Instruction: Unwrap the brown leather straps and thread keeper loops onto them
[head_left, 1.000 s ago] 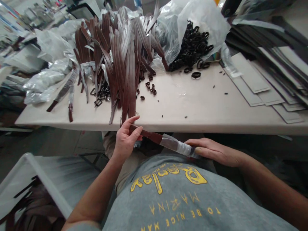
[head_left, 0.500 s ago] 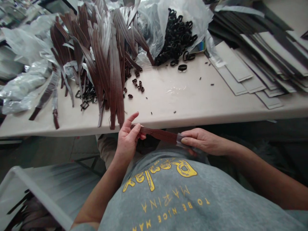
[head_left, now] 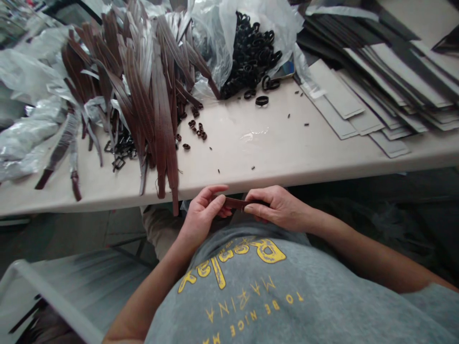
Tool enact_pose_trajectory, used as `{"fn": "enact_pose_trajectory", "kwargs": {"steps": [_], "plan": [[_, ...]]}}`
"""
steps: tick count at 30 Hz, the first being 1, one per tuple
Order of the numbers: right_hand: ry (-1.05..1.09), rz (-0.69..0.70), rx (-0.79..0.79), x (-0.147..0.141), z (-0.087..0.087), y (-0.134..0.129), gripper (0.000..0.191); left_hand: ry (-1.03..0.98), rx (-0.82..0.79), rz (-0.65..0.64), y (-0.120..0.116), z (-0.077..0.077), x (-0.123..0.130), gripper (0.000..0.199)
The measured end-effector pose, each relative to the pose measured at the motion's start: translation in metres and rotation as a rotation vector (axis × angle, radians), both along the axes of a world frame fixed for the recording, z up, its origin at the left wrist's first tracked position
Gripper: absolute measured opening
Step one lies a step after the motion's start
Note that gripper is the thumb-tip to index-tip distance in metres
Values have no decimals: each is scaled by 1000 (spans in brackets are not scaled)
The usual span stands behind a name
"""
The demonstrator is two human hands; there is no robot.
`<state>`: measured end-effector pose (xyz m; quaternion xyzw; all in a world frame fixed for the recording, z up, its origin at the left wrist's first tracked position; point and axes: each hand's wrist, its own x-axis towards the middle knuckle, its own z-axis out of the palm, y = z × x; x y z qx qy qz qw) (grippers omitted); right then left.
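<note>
Between my two hands, just off the table's front edge, is a brown leather strap (head_left: 235, 203). My left hand (head_left: 206, 208) pinches one end between thumb and fingers. My right hand (head_left: 274, 206) is closed round the other part, so only a short stretch of strap shows between them. A pile of brown leather straps (head_left: 159, 114) lies on the table ahead to the left, some ends hanging over the edge. Small brown loops (head_left: 198, 129) are scattered beside the pile, and dark metal buckles (head_left: 120, 150) lie at its left.
Black loops (head_left: 251, 62) spill from a clear plastic bag (head_left: 215, 43) at the back. Dark strips with pale ends (head_left: 344, 107) are stacked at the right of the table (head_left: 236, 153). A white-framed rack (head_left: 46, 286) stands low on my left.
My right hand has moved left along the strap, closer to my left hand, and less of the strap shows. The clear film seen by my right hand is out of sight. The view has shifted slightly.
</note>
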<state>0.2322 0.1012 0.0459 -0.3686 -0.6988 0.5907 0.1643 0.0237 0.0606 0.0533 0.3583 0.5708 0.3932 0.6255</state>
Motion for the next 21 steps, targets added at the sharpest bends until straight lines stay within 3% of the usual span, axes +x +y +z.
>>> {"fn": "enact_pose_trajectory", "kwargs": {"steps": [3,7,10,16,21], "plan": [[-37,-20,72,6,-4,-2,22,149,6,-124,3,1,-9,31],[-120,-72,506,-3,-13,-6,22,203,19,-170,5,-1,-2,36],[-136,-68,713,-15,-20,-6,28,196,52,-175,6,-3,6,38],[-145,-68,821,-20,-30,-3,34,333,202,-224,7,-4,4,29],[-154,-51,826,-16,-31,-6,40,217,126,-203,8,-6,6,26]]}}
